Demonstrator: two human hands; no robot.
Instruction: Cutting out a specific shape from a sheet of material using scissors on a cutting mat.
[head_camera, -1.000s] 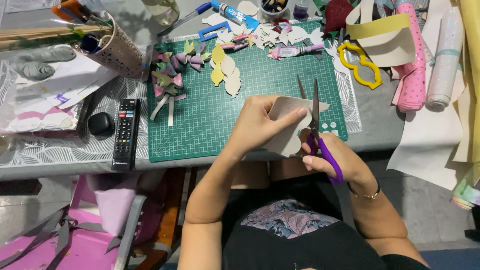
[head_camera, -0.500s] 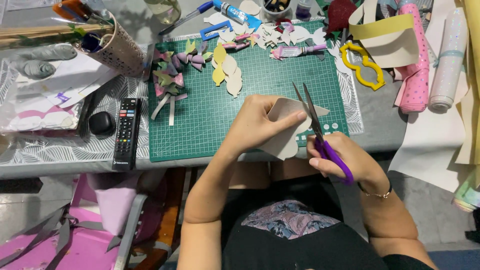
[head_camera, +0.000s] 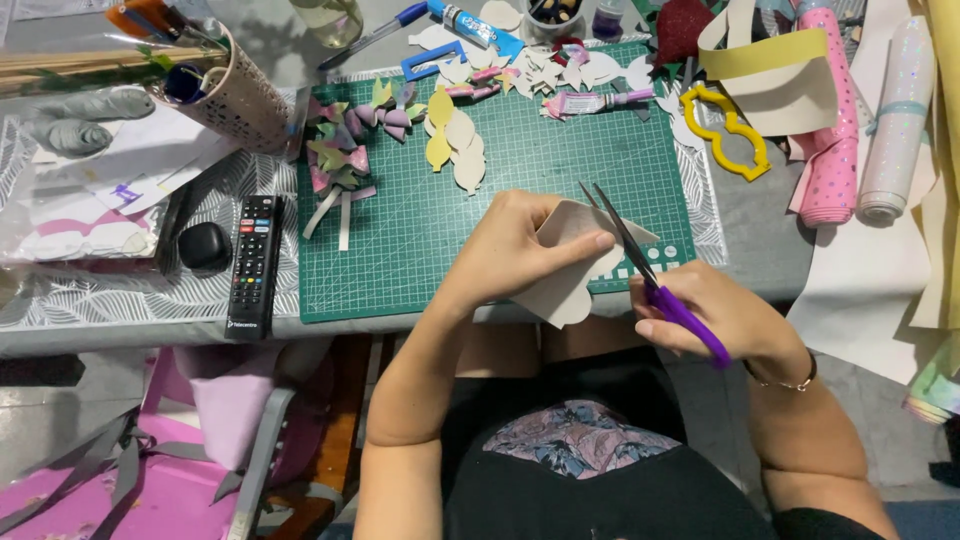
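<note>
- Since the earlier frame, the scissors (head_camera: 640, 262) have tilted further left, blades now slightly parted at the beige cut-out (head_camera: 572, 268).
- Surface: grey desk (head_camera: 760, 250) carrying a green cutting mat (head_camera: 420, 240); a remote control (head_camera: 255, 262) lies left of the mat.
- Scissors' long axis runs diagonally, tips pointing up-left, purple handles toward the body.
- Left hand (head_camera: 510, 245) pinches the cut-out over the mat's near edge; right hand (head_camera: 715, 315) is closed through the handles.
- Open mat area lies left of the hands; paper petals (head_camera: 455, 145) occupy the far part.
</note>
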